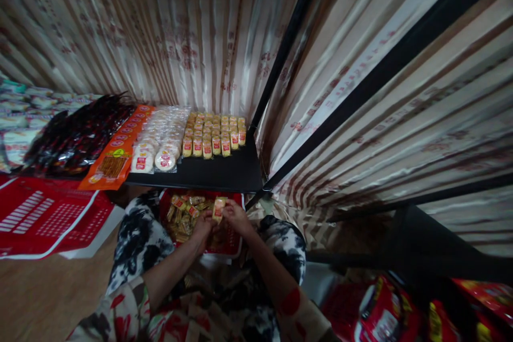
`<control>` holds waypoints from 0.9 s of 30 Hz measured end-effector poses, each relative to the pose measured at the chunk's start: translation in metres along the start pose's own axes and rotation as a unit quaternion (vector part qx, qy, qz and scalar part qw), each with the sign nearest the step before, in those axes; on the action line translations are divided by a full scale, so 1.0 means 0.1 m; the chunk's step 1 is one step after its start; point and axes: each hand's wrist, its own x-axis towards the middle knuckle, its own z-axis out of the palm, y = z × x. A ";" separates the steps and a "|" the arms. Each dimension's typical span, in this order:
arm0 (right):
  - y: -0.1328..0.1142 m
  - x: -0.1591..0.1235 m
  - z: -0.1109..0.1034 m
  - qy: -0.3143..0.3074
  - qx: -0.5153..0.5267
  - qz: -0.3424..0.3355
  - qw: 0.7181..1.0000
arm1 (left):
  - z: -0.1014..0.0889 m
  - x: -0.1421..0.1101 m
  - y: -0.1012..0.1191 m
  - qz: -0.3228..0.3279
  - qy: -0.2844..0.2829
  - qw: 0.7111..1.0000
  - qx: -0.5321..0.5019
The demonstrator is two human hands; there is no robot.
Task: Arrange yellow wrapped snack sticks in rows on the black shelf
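Note:
Between my two hands, above a red basket (239, 240), is a small yellow snack packet (219, 208) with a red and white label. My right hand (236, 216) pinches its right edge. The fingers of my left hand (203, 225) are closed at its lower left edge. Loose packets of the same sort (184, 219) fill much of the basket, which sits between my knees. Just beyond it, on a black shelf (200, 173), several like packets (216, 136) stand in tight rows.
Left of the rows lie white round crackers in clear wrap (165, 157), an orange snack bag (114, 157) and dark glossy packets (80, 133). Another red basket (52, 219) is at the left. Black frame bars (320, 144) cross before pleated curtains. Red bags (385, 310) lie at lower right.

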 end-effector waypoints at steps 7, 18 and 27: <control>-0.20 -0.12 -0.05 0.029 0.069 -0.067 0.995 | 0.12 -0.13 0.19 0.053 -0.020 0.997 0.056; -0.67 0.25 -0.46 0.140 0.053 -0.127 0.981 | 0.44 0.02 0.78 0.319 0.054 0.892 0.316; -0.80 0.86 -0.80 0.301 -0.017 -0.075 0.951 | 0.91 0.38 1.14 0.412 -0.002 0.804 0.429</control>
